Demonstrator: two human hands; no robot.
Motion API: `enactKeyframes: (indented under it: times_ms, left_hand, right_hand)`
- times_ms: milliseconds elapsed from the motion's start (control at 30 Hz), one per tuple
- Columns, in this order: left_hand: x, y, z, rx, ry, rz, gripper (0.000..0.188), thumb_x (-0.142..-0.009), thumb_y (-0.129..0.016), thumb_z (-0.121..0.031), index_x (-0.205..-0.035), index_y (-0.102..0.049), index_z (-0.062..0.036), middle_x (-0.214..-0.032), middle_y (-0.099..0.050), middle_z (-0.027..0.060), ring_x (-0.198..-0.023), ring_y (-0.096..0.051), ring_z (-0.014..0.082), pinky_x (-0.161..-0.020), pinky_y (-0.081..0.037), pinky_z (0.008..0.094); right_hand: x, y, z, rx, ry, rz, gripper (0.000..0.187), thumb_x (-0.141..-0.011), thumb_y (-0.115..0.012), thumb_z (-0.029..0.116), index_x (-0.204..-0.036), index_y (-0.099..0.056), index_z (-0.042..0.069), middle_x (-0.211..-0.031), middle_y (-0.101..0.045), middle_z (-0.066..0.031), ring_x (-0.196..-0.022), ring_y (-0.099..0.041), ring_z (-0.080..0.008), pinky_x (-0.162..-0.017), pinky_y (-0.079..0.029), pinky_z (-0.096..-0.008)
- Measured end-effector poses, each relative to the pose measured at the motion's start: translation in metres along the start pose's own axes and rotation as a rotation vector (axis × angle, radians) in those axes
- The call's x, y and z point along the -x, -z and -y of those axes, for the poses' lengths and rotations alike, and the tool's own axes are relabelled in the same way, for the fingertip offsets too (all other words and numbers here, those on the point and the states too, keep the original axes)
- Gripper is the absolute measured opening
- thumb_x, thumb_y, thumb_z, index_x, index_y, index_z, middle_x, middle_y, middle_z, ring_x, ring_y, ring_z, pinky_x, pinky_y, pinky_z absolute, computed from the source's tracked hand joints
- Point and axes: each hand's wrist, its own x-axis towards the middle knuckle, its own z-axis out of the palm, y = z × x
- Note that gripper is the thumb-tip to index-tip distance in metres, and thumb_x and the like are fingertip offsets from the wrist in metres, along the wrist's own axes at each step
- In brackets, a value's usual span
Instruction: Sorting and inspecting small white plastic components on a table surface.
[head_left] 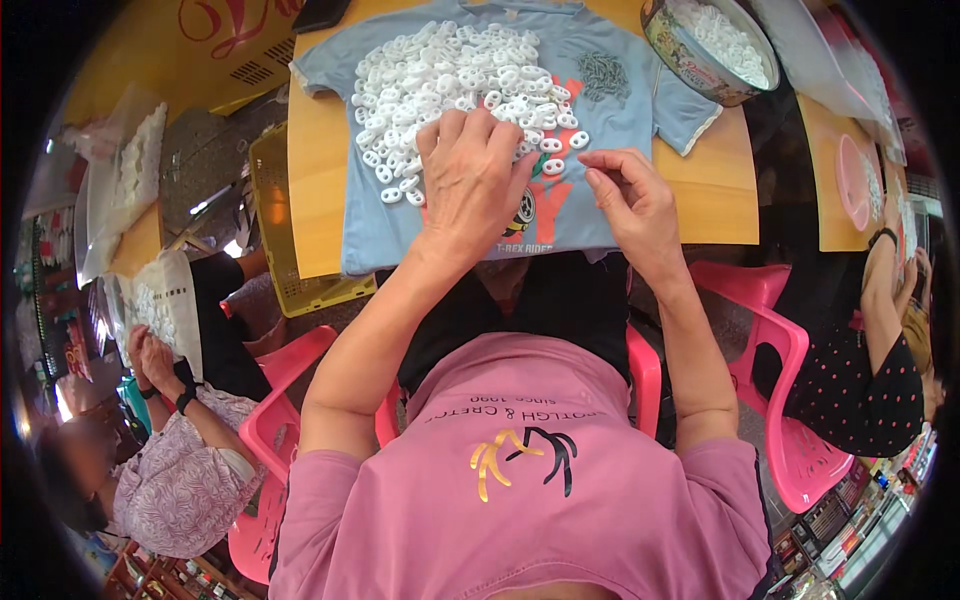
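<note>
1. Head view: your left hand [470, 175] lies palm down, fingers loosely spread, on the near edge of the heap of white plastic rings [450, 75].
2. That heap sits on a light blue T-shirt [400, 225] laid flat over the wooden table [315, 180].
3. Your right hand [635, 200] rests just beside the left, fingers curled and thumb pressed to fingertips; you cannot tell what it pinches.
4. A small grey pile [603, 75] lies on the shirt, right of the white heap.
5. A round tin [700, 45] holding more white pieces stands at the table's far right.
6. Pink plastic chairs [790, 330] flank you; people work on either side.
</note>
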Motion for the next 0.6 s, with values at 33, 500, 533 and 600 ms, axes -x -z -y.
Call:
enactKeyframes:
  times_ms: [33, 500, 533, 600]
  left_hand:
    - [-0.001, -0.001, -0.002, 0.0, -0.003, 0.001, 0.02, -0.072, -0.074, -0.015, -0.086, -0.063, -0.008, -0.087, -0.056, 0.0054, -0.089, -0.051, 0.0263, -0.081, -0.035, 0.0414]
    - [0.0, 0.017, -0.023, 1.288, 0.648, 0.083, 0.02, -0.087, -0.07, -0.015, -0.102, -0.063, -0.0028, -0.095, -0.067, 0.0041, -0.086, -0.061, 0.0125, -0.071, -0.048, 0.0262]
    - [0.001, 0.02, -0.024, 1.289, 0.647, 0.079, 0.02, -0.087, -0.07, -0.015, -0.102, -0.063, -0.0028, -0.095, -0.067, 0.0041, -0.086, -0.061, 0.0125, -0.071, -0.048, 0.0262]
    - [0.003, 0.025, -0.025, 1.494, 0.709, 0.108, 0.023, -0.089, -0.069, -0.016, -0.106, -0.063, -0.0006, -0.1, -0.067, 0.0037, -0.091, -0.06, 0.0088, -0.075, -0.047, 0.0231]
  right_hand:
    - [0.0, 0.0, 0.001, -0.001, 0.0, -0.003, 0.015, -0.093, -0.06, 0.005, -0.105, -0.065, -0.001, -0.095, -0.059, -0.0009, -0.075, -0.055, -0.005, -0.065, -0.046, -0.0201]
    - [0.001, -0.009, 0.027, -0.236, 0.053, -0.05, 0.017, -0.096, -0.057, 0.007, -0.11, -0.063, -0.001, -0.092, -0.059, -0.0008, -0.074, -0.054, -0.0063, -0.067, -0.046, -0.0205]
    - [0.002, -0.01, 0.031, -0.234, 0.056, -0.047, 0.017, -0.096, -0.057, 0.007, -0.11, -0.063, -0.001, -0.092, -0.059, -0.0008, -0.074, -0.054, -0.0063, -0.067, -0.046, -0.0205]
    - [0.002, -0.012, 0.039, -0.273, 0.081, -0.066, 0.018, -0.097, -0.056, 0.007, -0.111, -0.063, -0.001, -0.092, -0.058, -0.0007, -0.073, -0.054, -0.0078, -0.067, -0.045, -0.0208]
